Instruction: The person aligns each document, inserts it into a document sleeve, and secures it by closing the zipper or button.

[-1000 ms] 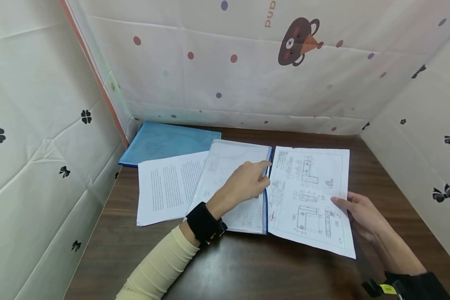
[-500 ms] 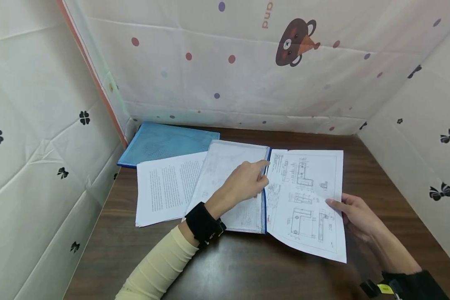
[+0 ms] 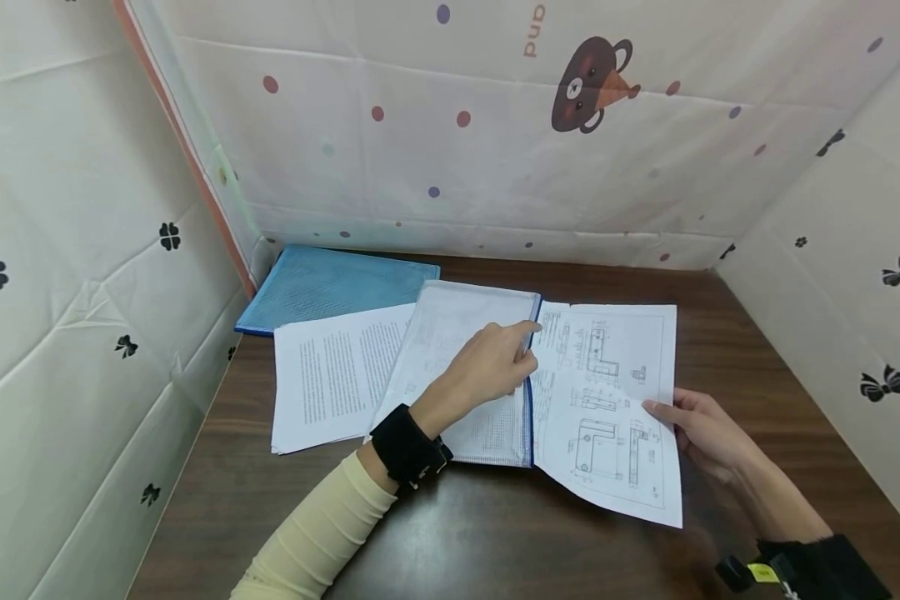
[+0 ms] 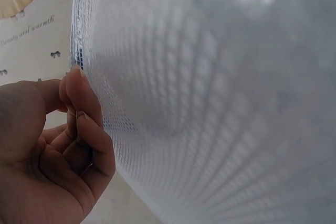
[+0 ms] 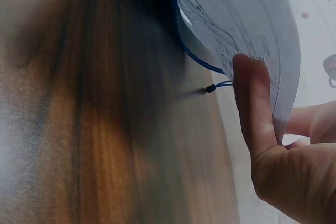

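Observation:
A translucent mesh zipper pouch [image 3: 442, 333] with a blue edge lies at mid-table, its opening facing right. My left hand [image 3: 491, 358] reaches over it and pinches that blue-edged side; the left wrist view shows the fingers of my left hand [image 4: 68, 145] curled at the mesh rim. A sheet of paper [image 3: 622, 400] printed with technical drawings extends right from the opening, its left part inside the pouch. On the sheet's right edge my right hand [image 3: 712, 437] grips, thumb on top and fingers beneath. The sheet bows slightly upward in the right wrist view.
A blue mesh pouch [image 3: 345, 283] lies at the back left. Printed text sheets [image 3: 337, 375] lie partly under the mesh pouch. A zipper pull [image 5: 211, 88] hangs by the pouch edge. Patterned cloth walls [image 3: 390, 158] enclose the dark wooden table [image 3: 480, 542] on three sides.
My right hand has moved left with the drawing sheet, and more of the sheet's left part is now inside the mesh pouch. My left hand has stayed at the opening.

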Tool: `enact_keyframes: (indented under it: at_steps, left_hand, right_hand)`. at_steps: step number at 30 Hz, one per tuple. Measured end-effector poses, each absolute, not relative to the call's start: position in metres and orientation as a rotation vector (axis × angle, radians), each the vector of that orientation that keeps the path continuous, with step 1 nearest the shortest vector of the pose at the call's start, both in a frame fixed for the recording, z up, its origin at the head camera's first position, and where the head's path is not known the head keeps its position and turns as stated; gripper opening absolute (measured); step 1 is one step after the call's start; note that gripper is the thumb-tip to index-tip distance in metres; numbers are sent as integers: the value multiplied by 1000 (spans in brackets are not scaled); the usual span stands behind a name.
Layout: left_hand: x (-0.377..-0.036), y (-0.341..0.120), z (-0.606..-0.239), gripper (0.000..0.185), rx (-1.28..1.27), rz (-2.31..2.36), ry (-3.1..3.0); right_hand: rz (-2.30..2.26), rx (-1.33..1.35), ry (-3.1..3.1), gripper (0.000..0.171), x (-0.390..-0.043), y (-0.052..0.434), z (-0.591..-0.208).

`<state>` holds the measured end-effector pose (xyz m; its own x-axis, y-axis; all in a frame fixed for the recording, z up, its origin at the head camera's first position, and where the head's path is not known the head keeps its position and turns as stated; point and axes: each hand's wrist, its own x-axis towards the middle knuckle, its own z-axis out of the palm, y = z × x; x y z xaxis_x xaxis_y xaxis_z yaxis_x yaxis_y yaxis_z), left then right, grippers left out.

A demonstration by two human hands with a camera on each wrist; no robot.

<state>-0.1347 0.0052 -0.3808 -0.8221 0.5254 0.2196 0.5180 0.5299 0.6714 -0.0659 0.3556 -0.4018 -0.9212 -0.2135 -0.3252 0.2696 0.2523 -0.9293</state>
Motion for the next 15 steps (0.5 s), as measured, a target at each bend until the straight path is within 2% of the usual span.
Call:
enact_keyframes:
  at_steps: [7, 15]
  left_hand:
    - [-135, 5, -381, 48, 930, 1196, 2754]
    - [-135, 6, -379, 49, 935, 1183, 2733]
  right_hand:
    - [-1700, 48, 2128, 43, -68, 354, -403]
    - [-1710, 95, 2129, 52, -70, 345, -411]
